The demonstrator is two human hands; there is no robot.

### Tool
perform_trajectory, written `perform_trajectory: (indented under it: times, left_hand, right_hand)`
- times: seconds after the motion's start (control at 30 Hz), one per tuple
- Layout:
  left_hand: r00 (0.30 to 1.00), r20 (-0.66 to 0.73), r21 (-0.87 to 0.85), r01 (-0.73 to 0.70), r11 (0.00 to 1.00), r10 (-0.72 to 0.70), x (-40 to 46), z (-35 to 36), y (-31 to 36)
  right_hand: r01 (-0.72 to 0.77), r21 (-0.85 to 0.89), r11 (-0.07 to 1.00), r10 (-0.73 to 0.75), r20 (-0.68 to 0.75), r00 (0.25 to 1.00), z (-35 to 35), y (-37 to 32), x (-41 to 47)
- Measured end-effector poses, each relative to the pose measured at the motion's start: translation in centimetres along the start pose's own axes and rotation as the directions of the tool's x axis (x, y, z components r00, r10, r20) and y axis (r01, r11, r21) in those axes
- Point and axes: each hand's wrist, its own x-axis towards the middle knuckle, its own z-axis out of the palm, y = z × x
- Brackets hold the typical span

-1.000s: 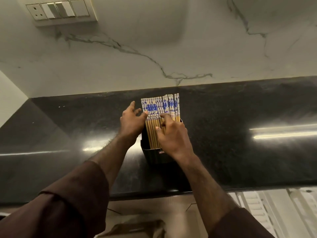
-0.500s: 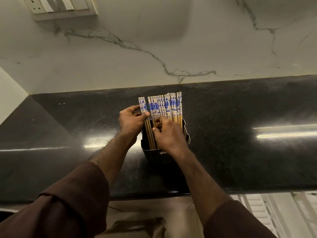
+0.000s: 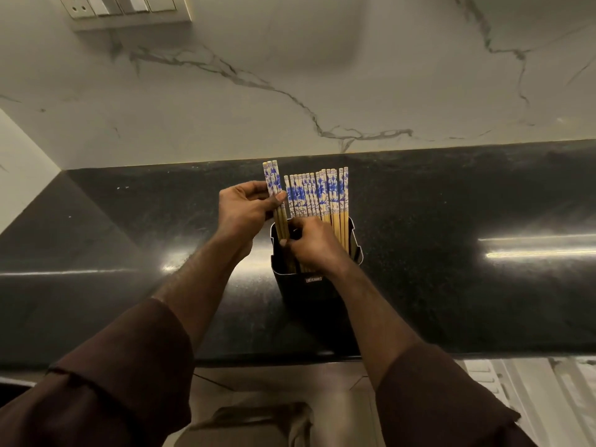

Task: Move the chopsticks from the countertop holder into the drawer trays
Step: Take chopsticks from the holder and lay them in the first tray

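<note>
A black holder stands on the dark countertop, filled with several wooden chopsticks that have blue-and-white patterned tops. My left hand grips a small bunch of chopsticks, raised a little above the rest, with their lower ends still inside the holder. My right hand is at the holder's mouth, its fingers curled around the shafts of the remaining chopsticks. The drawer trays show as pale slotted shapes at the lower right, below the counter edge.
A marble wall rises behind the counter, with a switch and socket plate at the top left. Below the counter's front edge is floor with a brown object. A side wall closes the counter's left end.
My left hand has pulled a few chopsticks away from the row and lifted them. My right hand has slid lower, down to the holder's mouth.
</note>
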Motion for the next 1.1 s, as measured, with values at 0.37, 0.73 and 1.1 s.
perform_trajectory:
  times: [0.37, 0.73, 1.1]
  left_hand:
    - [0.993, 0.069, -0.166, -0.086, 0.982, 0.098, -1.6, -0.2, 7.8]
    - [0.986, 0.166, -0.211, 0.029, 0.977, 0.006, -8.4, 0.4, 9.6]
    - [0.971, 0.234, -0.316, 0.12, 0.941, -0.046, -21.4, 0.0, 7.4]
  right_hand:
    - [0.225, 0.361, 0.905, -0.205, -0.095, 0.974, -4.0, -2.6, -2.7]
    - [0.069, 0.557, 0.827, -0.144, 0.092, 0.985, -5.8, -3.2, -11.8]
    - [-0.168, 0.596, 0.785, 0.033, 0.23, 0.973, -3.6, -0.3, -28.1]
